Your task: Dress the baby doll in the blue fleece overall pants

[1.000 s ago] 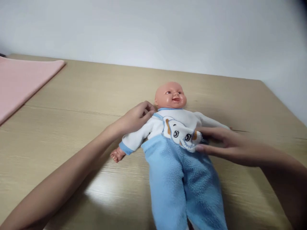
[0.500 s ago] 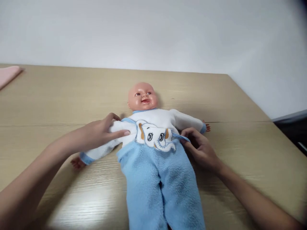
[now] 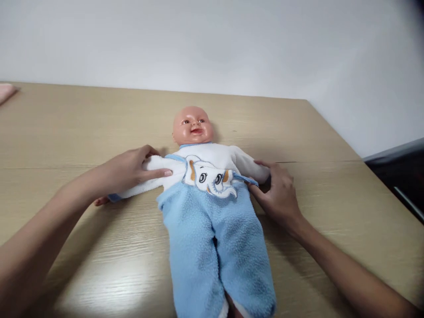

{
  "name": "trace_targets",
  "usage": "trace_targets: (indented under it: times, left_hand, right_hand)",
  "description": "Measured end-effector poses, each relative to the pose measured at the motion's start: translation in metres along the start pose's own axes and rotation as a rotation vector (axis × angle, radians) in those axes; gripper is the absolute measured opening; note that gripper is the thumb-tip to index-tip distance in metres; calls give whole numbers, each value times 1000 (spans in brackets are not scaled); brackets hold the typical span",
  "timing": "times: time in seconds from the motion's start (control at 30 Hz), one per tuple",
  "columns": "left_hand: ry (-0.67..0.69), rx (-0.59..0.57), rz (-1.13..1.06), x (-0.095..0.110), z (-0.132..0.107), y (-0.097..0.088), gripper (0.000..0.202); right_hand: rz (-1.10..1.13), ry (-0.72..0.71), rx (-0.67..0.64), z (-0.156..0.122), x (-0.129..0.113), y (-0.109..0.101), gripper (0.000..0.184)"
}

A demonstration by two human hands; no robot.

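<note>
A bald baby doll (image 3: 194,128) lies face up, dressed in a white fleece top with light blue fleece pants (image 3: 212,221). An elephant-face bib (image 3: 213,176) covers its chest, with a blue strap (image 3: 245,178) sticking out to the right. My left hand (image 3: 132,170) is closed around the sleeve on the left side, thumb on top. On the right side, my right hand (image 3: 280,190) curls around the other sleeve (image 3: 250,163), its index finger on top and its thumb beside the strap's end. The doll's hand on that side is hidden.
The doll rests on a wooden table (image 3: 99,119) with a seam running across it. A pink item (image 3: 5,92) lies at the far left edge. Behind stands a pale wall (image 3: 198,44), and a dark object (image 3: 400,172) is beyond the table's right edge.
My right hand has shifted from pinching the strap to the doll's sleeve, reaching upward. My left hand still holds the other sleeve. The whole view has moved slightly.
</note>
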State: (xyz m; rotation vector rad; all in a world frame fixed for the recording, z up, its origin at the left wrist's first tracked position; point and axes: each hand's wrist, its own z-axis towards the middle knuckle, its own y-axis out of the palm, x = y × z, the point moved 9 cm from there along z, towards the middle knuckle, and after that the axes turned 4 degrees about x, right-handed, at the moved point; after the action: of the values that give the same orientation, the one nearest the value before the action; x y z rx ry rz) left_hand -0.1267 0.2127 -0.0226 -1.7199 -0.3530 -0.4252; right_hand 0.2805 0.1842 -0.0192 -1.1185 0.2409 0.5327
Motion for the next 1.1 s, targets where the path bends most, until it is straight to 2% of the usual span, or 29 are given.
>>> trace_targets:
  times: [0.07, 0.1, 0.13, 0.23, 0.3, 0.4, 0.47, 0.53, 0.57, 0.67, 0.7, 0.73, 0.83, 0.97, 1.03, 1.1]
  left_hand:
    - [122, 205, -9, 25, -11, -17, 73]
    - [196, 329, -15, 44, -20, -26, 64]
    - [260, 398, -15, 66, -29, -28, 55]
    - [580, 397, -97, 153, -50, -9, 35]
    - [694, 274, 5, 204, -49, 23, 31]
    - [734, 188, 230, 246, -33, 64, 29]
    - [771, 196, 272, 256, -24, 74, 26]
    - [820, 184, 232, 256, -21, 76, 24]
    - [845, 162, 184, 254, -21, 75, 24]
    - [900, 79, -45, 246, -23, 68, 19]
    - [912, 59, -124, 245, -24, 65, 17]
    - [922, 49, -184, 244, -25, 63, 16]
    - [962, 73, -205, 244, -28, 61, 15]
    - [1094, 223, 12, 248, -42, 59, 15]
    - [1217, 312, 121, 252, -55, 57, 19]
    - [1347, 426, 203, 255, -70, 54, 22]
  right_hand:
    - [-14, -13, 1, 1, -5, -5, 52]
    - [-6, -16, -3, 2, -7, -8, 49]
    - [14, -21, -14, 4, -10, -11, 43]
    - [102, -68, -61, 9, -22, -20, 23]
    - [161, -68, -112, 12, -28, -23, 20]
    - [236, 21, -204, 13, -25, -19, 20]
    - [286, 28, -219, 13, -22, -18, 19]
    - [374, -5, -273, 12, -21, -17, 23]
    - [433, -6, -351, 11, -20, -14, 31]
    - [551, 50, -717, -4, -14, -1, 75]
    - [550, 72, -808, -9, -11, 1, 85]
    - [533, 86, -844, -10, -7, 0, 89]
    - [474, 94, -732, 1, 8, -9, 78]
    - [457, 99, -551, 24, 18, -25, 54]
    - [487, 107, -369, 40, 14, -41, 47]
    - [574, 89, -198, 49, -1, -53, 41]
